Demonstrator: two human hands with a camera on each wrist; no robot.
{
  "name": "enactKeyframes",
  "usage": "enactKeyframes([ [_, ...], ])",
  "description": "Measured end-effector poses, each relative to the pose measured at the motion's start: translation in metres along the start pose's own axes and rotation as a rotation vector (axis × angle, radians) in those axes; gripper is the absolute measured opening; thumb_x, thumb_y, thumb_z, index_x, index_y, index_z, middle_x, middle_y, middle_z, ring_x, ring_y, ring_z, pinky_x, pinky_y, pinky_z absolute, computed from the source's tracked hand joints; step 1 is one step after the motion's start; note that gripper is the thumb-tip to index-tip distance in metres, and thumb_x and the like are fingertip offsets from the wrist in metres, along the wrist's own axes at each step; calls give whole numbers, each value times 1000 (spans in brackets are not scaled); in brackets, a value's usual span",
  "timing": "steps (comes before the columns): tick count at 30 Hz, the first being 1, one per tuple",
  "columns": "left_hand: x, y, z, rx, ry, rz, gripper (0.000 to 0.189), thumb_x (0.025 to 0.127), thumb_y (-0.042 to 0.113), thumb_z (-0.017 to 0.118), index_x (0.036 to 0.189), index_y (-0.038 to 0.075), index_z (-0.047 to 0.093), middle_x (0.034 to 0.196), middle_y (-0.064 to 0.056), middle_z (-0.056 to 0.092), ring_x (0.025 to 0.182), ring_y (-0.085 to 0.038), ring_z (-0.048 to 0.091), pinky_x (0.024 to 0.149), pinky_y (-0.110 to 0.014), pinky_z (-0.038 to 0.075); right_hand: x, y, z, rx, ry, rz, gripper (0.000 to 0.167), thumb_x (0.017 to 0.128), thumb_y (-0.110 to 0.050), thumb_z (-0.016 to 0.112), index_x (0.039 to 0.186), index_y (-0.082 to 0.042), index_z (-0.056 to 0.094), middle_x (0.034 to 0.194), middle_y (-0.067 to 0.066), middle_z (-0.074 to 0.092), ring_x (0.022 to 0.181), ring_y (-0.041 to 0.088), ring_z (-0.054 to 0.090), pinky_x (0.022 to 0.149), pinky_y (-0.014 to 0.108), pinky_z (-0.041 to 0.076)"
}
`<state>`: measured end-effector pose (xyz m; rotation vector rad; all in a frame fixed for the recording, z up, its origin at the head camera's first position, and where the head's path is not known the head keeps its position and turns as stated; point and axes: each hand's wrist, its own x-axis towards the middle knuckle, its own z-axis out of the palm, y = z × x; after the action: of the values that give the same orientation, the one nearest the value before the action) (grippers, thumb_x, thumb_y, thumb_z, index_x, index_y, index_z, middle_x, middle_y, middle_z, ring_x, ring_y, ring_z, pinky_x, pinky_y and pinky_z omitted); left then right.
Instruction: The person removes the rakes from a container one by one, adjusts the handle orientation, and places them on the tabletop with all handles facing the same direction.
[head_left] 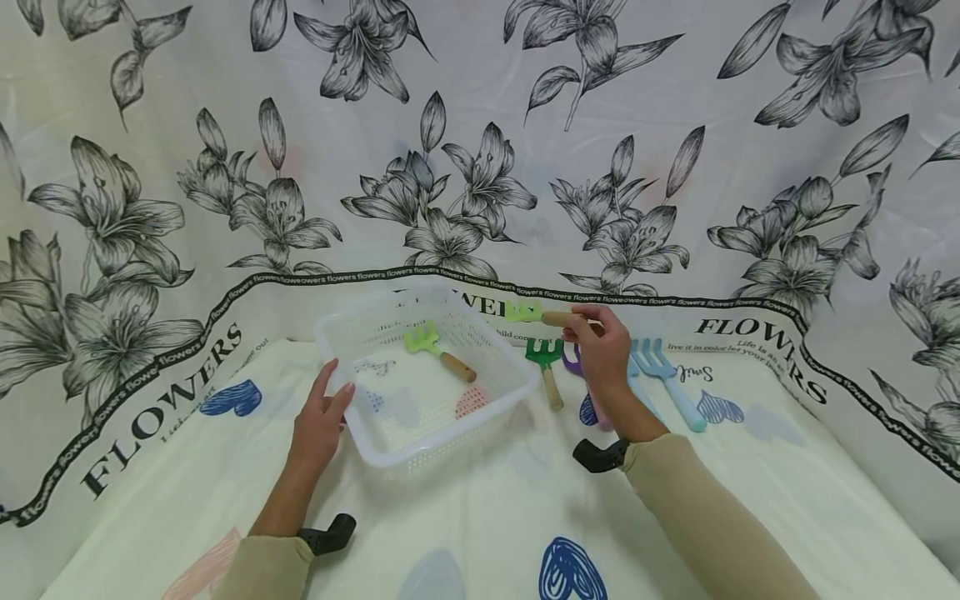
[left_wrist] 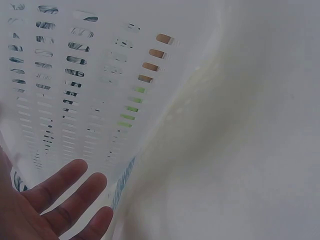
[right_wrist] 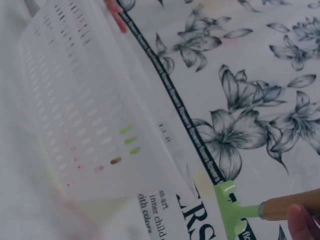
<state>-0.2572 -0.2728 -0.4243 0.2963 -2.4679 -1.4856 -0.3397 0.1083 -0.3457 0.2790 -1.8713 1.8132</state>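
My left hand (head_left: 318, 425) grips the left rim of a white perforated plastic basket (head_left: 459, 427), thumb at the rim. In the left wrist view its fingers (left_wrist: 75, 205) spread by the basket's outer wall. Inside the basket lies a light green toy hand rake (head_left: 456, 367) with a wooden handle. My right hand (head_left: 603, 346) pinches the wooden handle of a second light green rake (right_wrist: 290, 206), raised beyond the basket's right side with its tines pointing left.
Right of the basket lie a dark green rake (head_left: 552, 387) with a wooden handle, a purple tool (head_left: 572, 360), a pink handle (head_left: 602, 417) partly behind my right arm, and light blue forks (head_left: 675, 387). A flower-printed cloth (head_left: 450, 233) hangs behind the cloth-covered surface.
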Motion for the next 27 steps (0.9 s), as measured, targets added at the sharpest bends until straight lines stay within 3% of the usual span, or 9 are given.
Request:
enactKeyframes([
  [9, 1, 0, -1, 12, 9, 0, 66, 98, 61, 36, 155, 42, 10, 122, -20, 57, 98, -31, 56, 90, -46, 46, 4, 9, -41, -54, 103, 45, 22, 96, -15, 61, 109, 1, 67, 104, 18, 63, 68, 11, 66, 70, 22, 55],
  [20, 0, -1, 0, 4, 8, -5, 67, 97, 62, 37, 155, 43, 10, 124, -21, 56, 99, -32, 57, 92, -48, 46, 6, 23, -85, -233, 189, 42, 26, 98, -22, 57, 113, -3, 67, 102, 9, 64, 70, 13, 66, 68, 18, 53],
  [27, 1, -1, 0, 7, 11, 4, 66, 98, 60, 37, 156, 41, 11, 124, -21, 56, 99, -32, 56, 91, -47, 46, 9, 30, -106, -343, 236, 33, 27, 98, -21, 55, 113, -2, 67, 100, 10, 65, 66, 5, 63, 62, 15, 51],
])
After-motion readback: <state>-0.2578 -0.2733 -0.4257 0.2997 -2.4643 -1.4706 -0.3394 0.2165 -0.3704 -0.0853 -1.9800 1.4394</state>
